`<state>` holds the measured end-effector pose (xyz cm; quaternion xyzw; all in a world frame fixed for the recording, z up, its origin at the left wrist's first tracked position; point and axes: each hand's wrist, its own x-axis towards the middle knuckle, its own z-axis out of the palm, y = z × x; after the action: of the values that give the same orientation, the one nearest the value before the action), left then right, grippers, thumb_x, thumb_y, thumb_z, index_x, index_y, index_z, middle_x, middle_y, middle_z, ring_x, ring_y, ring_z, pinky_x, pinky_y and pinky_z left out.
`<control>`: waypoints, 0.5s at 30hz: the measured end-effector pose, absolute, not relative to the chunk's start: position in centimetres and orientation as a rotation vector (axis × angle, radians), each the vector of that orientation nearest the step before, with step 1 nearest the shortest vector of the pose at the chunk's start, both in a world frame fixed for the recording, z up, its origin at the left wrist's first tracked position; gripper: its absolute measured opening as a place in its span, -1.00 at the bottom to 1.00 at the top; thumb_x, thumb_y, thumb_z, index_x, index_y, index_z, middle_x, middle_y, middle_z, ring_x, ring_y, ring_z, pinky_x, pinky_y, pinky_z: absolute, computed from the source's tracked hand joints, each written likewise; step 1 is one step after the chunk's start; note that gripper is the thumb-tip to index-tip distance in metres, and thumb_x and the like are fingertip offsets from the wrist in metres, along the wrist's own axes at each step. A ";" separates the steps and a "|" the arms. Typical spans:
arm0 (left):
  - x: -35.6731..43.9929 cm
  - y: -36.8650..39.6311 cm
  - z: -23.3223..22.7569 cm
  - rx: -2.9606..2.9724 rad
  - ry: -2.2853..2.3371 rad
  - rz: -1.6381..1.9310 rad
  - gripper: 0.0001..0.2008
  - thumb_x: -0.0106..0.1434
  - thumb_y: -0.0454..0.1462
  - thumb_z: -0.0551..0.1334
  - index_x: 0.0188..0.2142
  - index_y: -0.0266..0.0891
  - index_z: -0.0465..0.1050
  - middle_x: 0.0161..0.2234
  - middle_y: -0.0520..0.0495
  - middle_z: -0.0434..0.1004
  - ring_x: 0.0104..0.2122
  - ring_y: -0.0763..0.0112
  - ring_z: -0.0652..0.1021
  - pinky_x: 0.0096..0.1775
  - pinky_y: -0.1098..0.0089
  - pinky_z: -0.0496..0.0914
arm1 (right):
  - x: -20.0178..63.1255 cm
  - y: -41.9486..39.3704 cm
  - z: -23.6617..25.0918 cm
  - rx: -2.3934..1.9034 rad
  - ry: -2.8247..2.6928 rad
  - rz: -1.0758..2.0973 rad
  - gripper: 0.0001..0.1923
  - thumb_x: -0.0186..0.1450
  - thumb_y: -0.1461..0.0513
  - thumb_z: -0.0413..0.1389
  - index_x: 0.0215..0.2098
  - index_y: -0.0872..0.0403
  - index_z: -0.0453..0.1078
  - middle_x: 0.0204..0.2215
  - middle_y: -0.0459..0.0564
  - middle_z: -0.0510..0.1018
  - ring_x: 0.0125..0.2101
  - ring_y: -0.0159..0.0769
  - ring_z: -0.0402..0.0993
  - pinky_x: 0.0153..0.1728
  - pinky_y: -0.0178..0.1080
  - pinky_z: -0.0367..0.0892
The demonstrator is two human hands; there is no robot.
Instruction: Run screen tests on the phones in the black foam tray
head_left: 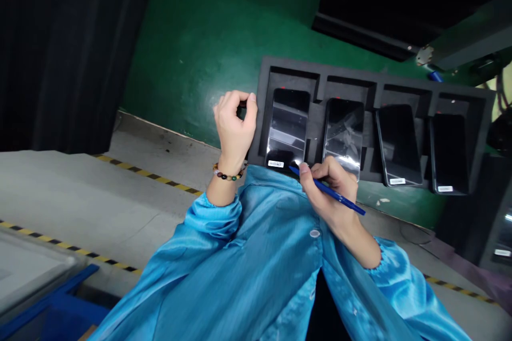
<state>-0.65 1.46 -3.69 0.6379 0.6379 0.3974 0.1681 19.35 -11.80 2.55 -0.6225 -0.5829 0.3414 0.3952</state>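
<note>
- The black foam tray (pixel 320 72) with four moulded slots sits on the green table top (pixel 208 37), and everything hangs off it.
- Right hand (pixel 332 186) at the tray's near edge, fingers pinched together on a slim blue pen (pixel 334 193).
- The pen's tip points at the bottom end of the dark glossy phone (pixel 288 128) in the tray's leftmost slot, just by its white label; contact too close to call.
- Left hand (pixel 234 125) at the tray's left edge, fingers curled in, thumb and forefinger meeting beside the foam corner; whether they nip anything, I cannot tell.
- A beaded bracelet (pixel 228 175) rings that wrist, shiny blue sleeves (pixel 208 218) below.
- Three more black phones (pixel 398 144) fill the slots to the right of the first.
</note>
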 end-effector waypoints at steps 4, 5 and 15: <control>-0.8 1.5 -3.9 1.813 1.782 1.160 -0.77 0.55 -0.22 0.22 -0.31 -0.13 0.40 -0.29 -0.03 0.56 -0.19 0.26 0.56 -0.03 0.21 0.35 | 19.3 -11.5 2.8 -1.592 -1.468 0.877 -0.60 0.50 0.18 0.26 -0.42 0.02 0.20 -0.57 -0.21 0.42 -0.58 -0.49 0.32 -0.50 -0.31 0.22; -0.8 1.5 -4.0 1.813 1.776 1.168 -0.77 0.55 -0.22 0.22 -0.31 -0.13 0.40 -0.29 -0.03 0.56 -0.19 0.26 0.56 -0.04 0.21 0.35 | 19.3 -11.4 2.8 -1.589 -1.469 0.880 -0.60 0.50 0.19 0.25 -0.42 0.02 0.20 -0.57 -0.21 0.41 -0.58 -0.49 0.32 -0.50 -0.32 0.21; -1.3 0.7 -3.0 1.826 1.670 1.013 -0.69 0.46 -0.11 0.34 0.13 -0.11 0.57 0.07 -0.11 0.70 0.02 0.19 0.63 0.15 0.18 0.44 | 20.5 -11.8 3.7 -1.506 -1.292 0.990 -0.58 0.49 0.13 0.28 -0.42 -0.01 0.19 -0.62 -0.24 0.38 -0.66 -0.48 0.28 -0.59 -0.31 0.20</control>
<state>-1.34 0.70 -3.00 0.6642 0.6077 0.3685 0.2319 20.49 -11.85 3.74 -0.6080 -0.5217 0.3996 0.4456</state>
